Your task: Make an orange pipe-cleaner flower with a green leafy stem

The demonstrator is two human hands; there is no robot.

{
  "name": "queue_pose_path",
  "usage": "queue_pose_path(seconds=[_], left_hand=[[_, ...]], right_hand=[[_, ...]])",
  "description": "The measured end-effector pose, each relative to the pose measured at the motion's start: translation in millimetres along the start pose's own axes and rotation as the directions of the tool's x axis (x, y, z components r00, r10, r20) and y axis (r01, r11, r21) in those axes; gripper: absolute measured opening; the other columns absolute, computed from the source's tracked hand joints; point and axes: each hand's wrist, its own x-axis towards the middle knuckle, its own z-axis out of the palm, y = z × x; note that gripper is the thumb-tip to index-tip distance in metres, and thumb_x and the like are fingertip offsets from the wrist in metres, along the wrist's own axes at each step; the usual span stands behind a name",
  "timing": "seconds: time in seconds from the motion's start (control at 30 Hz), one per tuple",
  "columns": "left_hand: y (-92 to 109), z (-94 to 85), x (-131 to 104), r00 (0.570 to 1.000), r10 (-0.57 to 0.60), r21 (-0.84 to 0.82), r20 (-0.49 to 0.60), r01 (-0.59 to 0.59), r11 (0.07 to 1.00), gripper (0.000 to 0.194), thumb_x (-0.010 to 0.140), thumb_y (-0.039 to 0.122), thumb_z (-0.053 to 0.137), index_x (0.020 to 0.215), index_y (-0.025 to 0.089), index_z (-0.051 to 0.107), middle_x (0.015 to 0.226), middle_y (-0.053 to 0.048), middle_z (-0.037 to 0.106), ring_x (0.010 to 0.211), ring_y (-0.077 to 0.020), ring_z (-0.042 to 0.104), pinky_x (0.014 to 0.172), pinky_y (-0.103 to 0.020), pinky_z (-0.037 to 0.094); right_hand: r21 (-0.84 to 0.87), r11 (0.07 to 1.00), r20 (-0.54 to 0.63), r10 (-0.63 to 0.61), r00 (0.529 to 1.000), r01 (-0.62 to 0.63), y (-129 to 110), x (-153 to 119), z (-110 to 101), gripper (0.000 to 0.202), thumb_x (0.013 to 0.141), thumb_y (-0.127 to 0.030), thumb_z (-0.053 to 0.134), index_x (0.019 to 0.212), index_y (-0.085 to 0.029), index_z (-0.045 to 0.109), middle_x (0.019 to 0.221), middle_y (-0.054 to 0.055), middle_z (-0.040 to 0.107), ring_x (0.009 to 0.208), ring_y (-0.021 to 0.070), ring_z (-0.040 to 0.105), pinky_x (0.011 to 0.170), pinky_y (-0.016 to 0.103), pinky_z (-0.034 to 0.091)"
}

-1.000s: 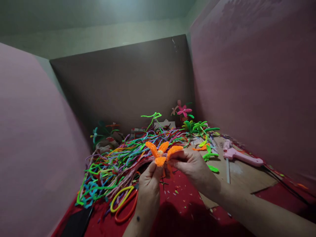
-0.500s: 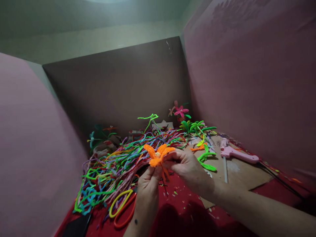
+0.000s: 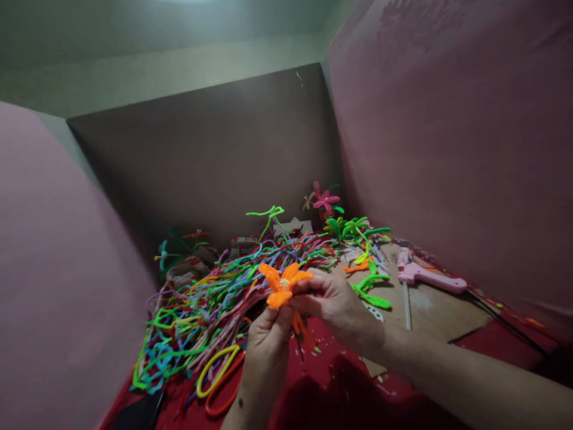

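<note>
An orange pipe-cleaner flower with a pale beaded centre is held up between both hands. My left hand pinches it from below, thumb and fingers closed under the petals. From the right, my right hand grips a petal between thumb and fingertips. Orange strands and a thin dark stem hang below the bloom, partly covered by the fingers. Close to my left wrist lie scissors with yellow and orange handles, their blades mostly hidden.
A heap of coloured pipe cleaners spreads behind the hands. To the right, a pink glue gun rests on a cardboard sheet, its cord trailing right. Green leaf pieces lie nearby. A pink flower stands at the back; a dark flat object lies front left.
Both hands keep hold of the orange flower, which has turned slightly. The right fingers have shifted a little on the petal. The whole view has moved slightly.
</note>
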Motion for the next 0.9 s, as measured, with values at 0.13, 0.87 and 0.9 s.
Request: queue_pose_path(seconds=[0.13,0.87,0.9], left_hand=[[1.6,0.7,-1.0,0.988,-0.099,-0.141,0.116,0.115,0.983,0.017,0.067,0.029,0.072,0.081,0.02,0.072,0.069,-0.002,0.066,0.061,-0.0137,0.058,0.06,-0.025,0.046],[4.2,-8.3,-5.2,0.799,-0.287,-0.131,0.528,0.411,0.902,0.03,0.076,0.036,0.061,0.069,0.008,0.066,0.062,-0.009,0.062,0.053,-0.0136,0.055,0.049,-0.022,0.04],[3.6,-7.7,-5.5,0.807,-0.289,-0.131,0.514,0.407,0.904,0.03,0.077,0.036,0.061,0.072,0.008,0.067,0.063,-0.009,0.062,0.053,-0.0141,0.056,0.049,-0.022,0.04]], right_hand=[[-0.025,1.0,0.087,0.013,0.996,-0.011,-1.1,0.6,-4.5,0.019,0.068,-0.037,0.07,0.072,-0.018,0.072,0.079,0.001,0.053,0.072,0.0116,0.051,0.064,0.024,0.046],[0.169,0.933,0.31,0.256,0.916,-0.318,-10.3,2.4,-10.9,0.02,0.054,-0.021,0.079,0.063,-0.011,0.063,0.053,-0.003,0.06,0.046,0.0059,0.054,0.05,0.016,0.046],[0.168,0.935,0.313,0.249,0.917,-0.312,-9.0,3.0,-11.9,0.021,0.055,-0.022,0.078,0.063,-0.012,0.061,0.052,-0.004,0.059,0.043,0.0062,0.053,0.047,0.017,0.045]])
